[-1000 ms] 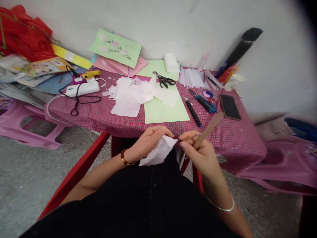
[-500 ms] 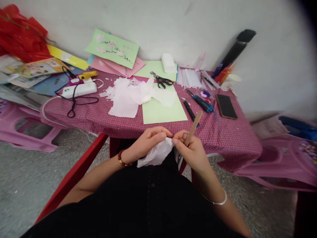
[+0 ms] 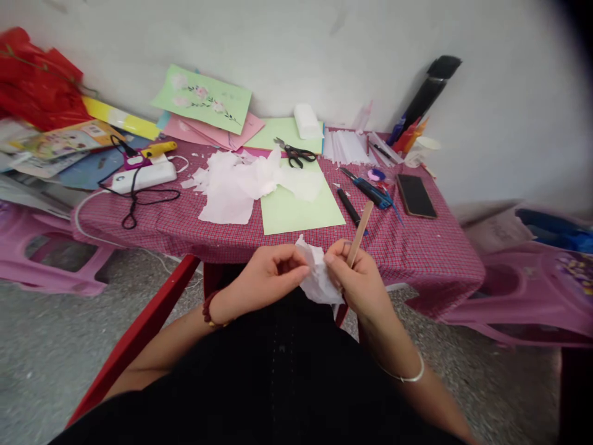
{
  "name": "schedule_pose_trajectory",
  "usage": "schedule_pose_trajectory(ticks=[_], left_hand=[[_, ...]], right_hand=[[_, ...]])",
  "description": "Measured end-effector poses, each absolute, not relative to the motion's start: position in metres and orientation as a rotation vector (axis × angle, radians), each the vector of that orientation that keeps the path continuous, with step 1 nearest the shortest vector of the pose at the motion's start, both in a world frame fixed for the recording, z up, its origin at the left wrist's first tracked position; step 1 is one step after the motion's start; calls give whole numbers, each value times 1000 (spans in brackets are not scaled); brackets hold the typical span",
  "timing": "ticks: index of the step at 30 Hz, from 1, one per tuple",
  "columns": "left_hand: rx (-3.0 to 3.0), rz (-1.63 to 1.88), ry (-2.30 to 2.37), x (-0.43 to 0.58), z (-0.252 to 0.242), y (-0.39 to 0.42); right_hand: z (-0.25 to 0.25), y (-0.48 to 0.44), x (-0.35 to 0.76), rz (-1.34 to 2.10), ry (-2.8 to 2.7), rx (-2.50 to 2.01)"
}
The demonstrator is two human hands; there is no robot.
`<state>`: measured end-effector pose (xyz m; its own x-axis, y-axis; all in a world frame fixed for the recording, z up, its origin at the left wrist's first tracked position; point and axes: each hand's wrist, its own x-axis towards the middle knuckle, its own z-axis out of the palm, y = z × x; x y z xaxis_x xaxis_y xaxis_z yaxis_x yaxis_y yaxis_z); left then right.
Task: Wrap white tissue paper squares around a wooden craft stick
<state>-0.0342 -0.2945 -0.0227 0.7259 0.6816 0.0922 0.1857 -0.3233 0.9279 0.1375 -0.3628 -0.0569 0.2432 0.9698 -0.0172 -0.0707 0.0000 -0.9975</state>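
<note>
Between the two hands, just above the lap and in front of the counter's near edge, sits a crumpled piece of white tissue paper (image 3: 319,278). It looks very light, soft and easy to tear, so it is best pinched gently at its edges or folds rather than pulled hard. The left hand (image 3: 264,278) pinches its left side with thumb and fingertips. The right hand (image 3: 359,281) grips the other side and also clasps a flat wooden stick (image 3: 360,225), which juts up and away over the cloth; the stick looks stiff and light.

Compared with a second ago, the tissue is bunched up higher between the fingers instead of hanging loose below the left hand, and the stick stands steeper.

On the counter (image 3: 435,259), covered in red checked cloth, lie a pale green sheet (image 3: 301,210), loose white tissue pieces (image 3: 231,185), black scissors (image 3: 296,153), a black marker (image 3: 348,207), blue-handled tools (image 3: 370,190) and a dark phone (image 3: 416,194).
</note>
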Motion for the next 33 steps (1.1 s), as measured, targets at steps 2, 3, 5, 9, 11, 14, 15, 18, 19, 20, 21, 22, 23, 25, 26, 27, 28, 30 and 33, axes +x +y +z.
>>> schedule_pose_trajectory(ticks=[2, 3, 5, 9, 11, 14, 15, 18, 19, 20, 21, 22, 23, 25, 26, 27, 28, 30, 33], left_hand=[[1650, 468, 642, -31, -25, -295], [1549, 433, 641, -30, -28, -294], [1343, 374, 630, -27, -35, -291], [1071, 296, 581, -23, -44, -287], [1047, 292, 586, -22, -46, -287], [1058, 306, 590, -22, -48, -287], [1062, 317, 583, -22, -48, -287], [1085, 366, 565, -23, -50, -287], [1106, 388, 562, -23, -50, -287], [1142, 414, 557, -23, -50, -288], [1193, 447, 551, -23, -49, -289], [1257, 485, 545, -23, -48, -290], [1328, 528, 542, -22, -47, -291], [1461, 604, 556, -21, -44, -294], [1515, 632, 572, -20, -43, -295], [1557, 649, 589, -20, -43, -295], [1588, 657, 603, -19, -43, -296], [1631, 667, 613, -18, -44, -296], [1664, 676, 601, -17, -46, -295]], right_hand=[[-55, -363, 136, 1063, -1004, -1298], [-54, -364, 136, 1069, -1017, -1303], [-51, -364, 135, 1086, -1043, -1306], [-47, -365, 135, 1086, -1092, -1328], [-46, -365, 135, 1084, -1109, -1337], [-46, -365, 134, 1078, -1127, -1343], [-46, -365, 134, 1081, -1126, -1344], [-48, -364, 134, 1103, -1099, -1348], [-48, -364, 134, 1114, -1087, -1350], [-48, -363, 133, 1127, -1075, -1351], [-49, -363, 133, 1142, -1062, -1350], [-49, -363, 133, 1158, -1048, -1347], [-49, -362, 132, 1172, -1035, -1342], [-50, -362, 132, 1188, -1025, -1327], [-50, -361, 132, 1191, -1030, -1320], [-51, -361, 132, 1191, -1037, -1314], [-51, -361, 132, 1190, -1046, -1309], [-53, -362, 132, 1192, -1056, -1300], [-53, -362, 131, 1197, -1051, -1292]])
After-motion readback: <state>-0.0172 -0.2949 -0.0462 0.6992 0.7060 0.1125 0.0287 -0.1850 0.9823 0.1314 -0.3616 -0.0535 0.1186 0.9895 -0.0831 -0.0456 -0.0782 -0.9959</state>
